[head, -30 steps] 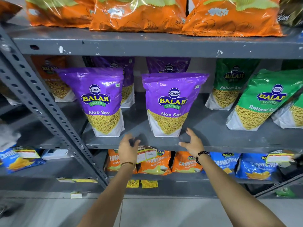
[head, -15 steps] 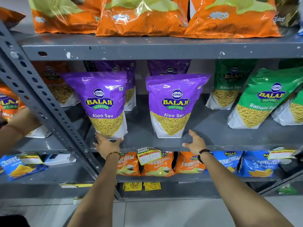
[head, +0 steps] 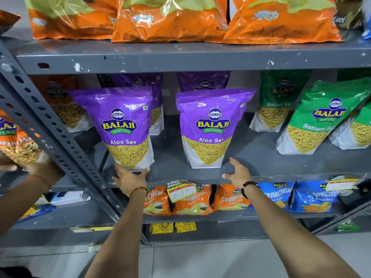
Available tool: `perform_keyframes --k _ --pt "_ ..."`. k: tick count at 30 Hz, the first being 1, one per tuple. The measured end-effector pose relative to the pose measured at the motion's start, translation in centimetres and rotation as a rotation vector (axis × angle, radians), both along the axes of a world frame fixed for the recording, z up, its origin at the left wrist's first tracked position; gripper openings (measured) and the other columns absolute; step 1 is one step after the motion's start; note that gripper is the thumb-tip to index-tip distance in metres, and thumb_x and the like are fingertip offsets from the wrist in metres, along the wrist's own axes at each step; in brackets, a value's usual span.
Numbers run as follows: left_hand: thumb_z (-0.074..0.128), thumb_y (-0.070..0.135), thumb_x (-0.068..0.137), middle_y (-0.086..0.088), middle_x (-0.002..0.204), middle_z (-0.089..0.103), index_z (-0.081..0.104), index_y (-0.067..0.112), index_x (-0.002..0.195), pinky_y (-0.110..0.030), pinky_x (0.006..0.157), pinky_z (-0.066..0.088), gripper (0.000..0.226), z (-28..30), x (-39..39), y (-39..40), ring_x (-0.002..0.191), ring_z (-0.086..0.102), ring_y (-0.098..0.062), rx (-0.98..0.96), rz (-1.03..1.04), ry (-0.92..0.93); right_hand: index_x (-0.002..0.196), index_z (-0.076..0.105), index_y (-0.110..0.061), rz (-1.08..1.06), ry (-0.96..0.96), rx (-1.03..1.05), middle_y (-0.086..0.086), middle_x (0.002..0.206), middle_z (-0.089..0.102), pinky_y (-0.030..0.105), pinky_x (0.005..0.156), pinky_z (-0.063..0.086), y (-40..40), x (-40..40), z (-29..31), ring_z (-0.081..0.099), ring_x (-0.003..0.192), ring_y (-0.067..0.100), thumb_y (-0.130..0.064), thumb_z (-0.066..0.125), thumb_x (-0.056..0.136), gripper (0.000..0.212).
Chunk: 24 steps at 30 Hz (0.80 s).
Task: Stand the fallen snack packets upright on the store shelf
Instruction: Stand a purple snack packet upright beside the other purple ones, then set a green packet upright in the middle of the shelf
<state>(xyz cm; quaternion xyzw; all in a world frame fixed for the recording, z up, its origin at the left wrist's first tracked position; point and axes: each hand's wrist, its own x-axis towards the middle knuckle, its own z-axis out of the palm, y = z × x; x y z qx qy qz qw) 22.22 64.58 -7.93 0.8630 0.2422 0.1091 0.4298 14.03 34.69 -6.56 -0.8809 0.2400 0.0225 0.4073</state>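
Note:
Two purple Aloo Sev packets stand upright at the front of the grey middle shelf point(head: 261, 157): the left purple packet point(head: 122, 125) and the right purple packet point(head: 212, 125). My left hand point(head: 129, 179) sits at the shelf edge, its spread fingers cupping the bottom edge of the left packet. To the right of the right packet, my right hand point(head: 237, 172) rests open on the shelf lip, apart from the packet. Further right, a green Ratlami Sev packet point(head: 321, 121) leans to the right.
Another person's hand point(head: 44, 169) at the far left holds an orange mix packet point(head: 18, 141) behind the slanted perforated post point(head: 60, 141). Orange chip bags point(head: 170, 23) fill the top shelf. Crunchem packets point(head: 192, 199) and a yellow price tag point(head: 180, 190) sit below.
My left hand has moved left and up from the shelf edge to the base of the left purple packet. My right hand stayed on the shelf lip. Another person's arm has come in at the left.

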Motion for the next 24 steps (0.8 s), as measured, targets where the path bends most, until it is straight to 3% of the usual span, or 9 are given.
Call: perform_keyframes --k 9,13,16,18,22,24 --pt "0.081 0.036 0.062 -0.023 0.154 0.019 0.01 -0.002 0.144 -0.048 0.119 0.017 0.116 -0.5 -2.2 -1.8 0.143 0.014 -0.039 0.022 -0.036 -0.012 0.146 0.022 -0.014 0.076 0.017 -0.101 0.01 0.152 0.033 0.042 0.112 0.034 -0.3 -0.7 -0.2 0.032 0.138 0.032 -0.021 0.063 0.084 0.075" --pt "0.079 0.038 0.064 -0.025 0.149 0.029 0.019 -0.002 0.143 -0.05 0.115 0.024 0.107 -0.3 -5.1 -7.2 0.142 0.021 -0.037 0.017 -0.202 -0.062 0.146 0.022 -0.016 0.082 0.009 -0.193 0.013 0.152 0.031 0.04 0.113 0.03 -2.0 -2.7 -0.7 0.027 0.14 0.034 -0.015 0.06 0.084 0.073" --pt "0.079 0.039 0.065 -0.023 0.145 0.038 0.028 0.001 0.141 -0.05 0.111 0.032 0.098 -0.3 -7.5 -12.9 0.139 0.029 -0.035 -0.028 -0.4 -0.066 0.143 0.029 -0.013 -0.076 -0.079 -0.149 0.014 0.15 0.034 0.037 0.114 0.027 -5.1 -4.8 -0.8 0.028 0.14 0.03 -0.007 0.058 0.084 0.066" --pt "0.079 0.039 0.065 -0.021 0.141 0.044 0.033 0.004 0.138 -0.048 0.108 0.036 0.093 -0.3 -8.9 -16.9 0.135 0.035 -0.034 -0.065 -0.54 -0.073 0.14 0.035 -0.009 -0.216 -0.169 -0.117 0.017 0.144 0.042 0.038 0.111 0.033 -8.1 -6.1 -0.6 0.037 0.134 0.031 -0.004 0.057 0.083 0.061" --pt "0.075 0.038 0.07 -0.017 0.143 0.043 0.033 0.005 0.139 -0.042 0.112 0.032 0.088 -0.3 -10.6 -25.0 0.136 0.035 -0.031 -0.027 -0.74 -0.031 0.14 0.034 -0.004 -0.486 -0.222 -0.041 0.025 0.124 0.057 0.04 0.09 0.045 -15.0 -7.9 0.9 0.056 0.109 0.037 -0.005 0.055 0.086 0.058" --pt "0.072 0.039 0.073 -0.017 0.146 0.039 0.032 0.004 0.14 -0.04 0.114 0.028 0.086 -0.5 -10.7 -28.9 0.138 0.032 -0.03 -0.009 -0.804 -0.013 0.141 0.032 -0.002 -0.549 -0.23 0.001 0.025 0.126 0.056 0.039 0.091 0.044 -18.8 -8.2 1.4 0.055 0.112 0.036 -0.007 0.056 0.087 0.059"
